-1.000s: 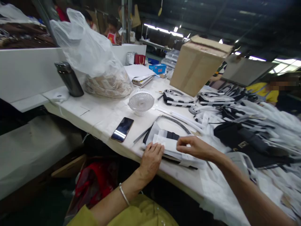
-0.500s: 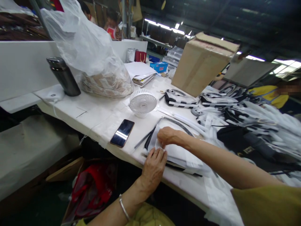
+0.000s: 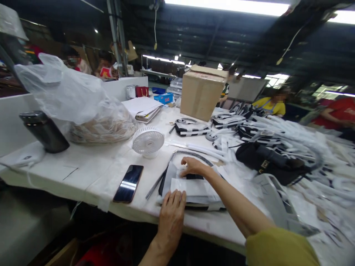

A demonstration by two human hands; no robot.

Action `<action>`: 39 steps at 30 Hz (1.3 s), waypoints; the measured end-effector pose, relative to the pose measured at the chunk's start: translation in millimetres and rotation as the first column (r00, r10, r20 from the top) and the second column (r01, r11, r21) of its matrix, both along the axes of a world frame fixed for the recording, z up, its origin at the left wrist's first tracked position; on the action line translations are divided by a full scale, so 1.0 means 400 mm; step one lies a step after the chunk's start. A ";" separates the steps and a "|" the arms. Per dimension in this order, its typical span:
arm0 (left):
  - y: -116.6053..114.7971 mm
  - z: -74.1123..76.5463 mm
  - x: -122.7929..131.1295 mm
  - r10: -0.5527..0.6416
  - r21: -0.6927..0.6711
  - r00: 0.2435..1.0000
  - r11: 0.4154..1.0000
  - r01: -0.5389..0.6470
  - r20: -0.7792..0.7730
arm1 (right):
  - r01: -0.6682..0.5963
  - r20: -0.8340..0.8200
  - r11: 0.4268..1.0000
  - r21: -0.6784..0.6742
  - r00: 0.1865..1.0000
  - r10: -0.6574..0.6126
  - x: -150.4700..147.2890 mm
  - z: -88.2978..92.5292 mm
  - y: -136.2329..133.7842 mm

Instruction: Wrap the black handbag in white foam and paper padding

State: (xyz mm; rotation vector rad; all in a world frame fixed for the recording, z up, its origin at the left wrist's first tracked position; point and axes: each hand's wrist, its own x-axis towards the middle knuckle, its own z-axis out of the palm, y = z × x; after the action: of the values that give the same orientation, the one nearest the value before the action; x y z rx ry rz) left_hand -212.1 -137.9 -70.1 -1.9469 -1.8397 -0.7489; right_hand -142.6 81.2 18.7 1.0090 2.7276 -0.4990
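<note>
A handbag (image 3: 206, 194) with black edges lies flat at the table's near edge, mostly covered by white wrapping sheets. Its curved handle (image 3: 191, 152) arches on the far side. My left hand (image 3: 172, 210) rests with fingers stretched out on the near left part of the wrapping. Above the bag's middle, my right hand (image 3: 192, 166) is curved, thumb and forefinger apart with nothing visible between them. A small dark patch (image 3: 194, 177) shows just below the right hand. Left of the bag lies a grey strip (image 3: 154, 187).
A phone (image 3: 129, 183) and a white fan (image 3: 148, 141) stand near the bag. Further left are a dark flask (image 3: 46, 133) and a plastic sack (image 3: 102, 127). A cardboard box (image 3: 201, 94) stands behind; wrapped bags and a black bag (image 3: 270, 162) crowd the right.
My view has tilted up and swung right. My right hand has lifted and opened from its closed grip by the left fingers. The left hand stays on the bag's near edge.
</note>
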 end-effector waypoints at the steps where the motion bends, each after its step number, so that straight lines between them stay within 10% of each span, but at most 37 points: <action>1: 0.002 -0.003 -0.001 -0.002 0.010 1.000 1.000 0.002 -0.003 | 0.032 -0.030 0.999 -0.004 0.999 -0.032 0.009 -0.012 -0.006; 16: 0.046 0.100 -0.025 -0.010 -0.187 0.997 0.982 0.024 0.072 | 0.260 -0.340 0.958 0.121 0.917 -0.206 0.051 -0.040 -0.143; 23: 0.102 0.095 -0.045 -0.028 -0.064 0.995 0.998 0.022 -0.094 | 0.399 -0.581 0.912 0.100 0.767 -0.272 0.253 -0.006 -0.185; 30: 0.102 0.056 -0.059 -0.030 0.015 0.985 0.999 0.033 -0.169 | 0.741 -0.691 0.671 -0.028 0.471 -0.548 0.585 0.001 -0.171; 39: 0.125 -0.038 -0.159 -0.201 -0.090 0.885 0.980 0.180 -0.420 | 0.890 -0.811 0.437 -0.129 0.159 -0.563 0.799 -0.075 -0.319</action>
State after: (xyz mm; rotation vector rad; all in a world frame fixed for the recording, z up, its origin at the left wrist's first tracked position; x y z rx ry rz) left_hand -275.5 -87.8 -85.2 -2.1372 -1.4292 -0.2908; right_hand 176.9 -46.5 -11.3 3.0324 2.7056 -0.6287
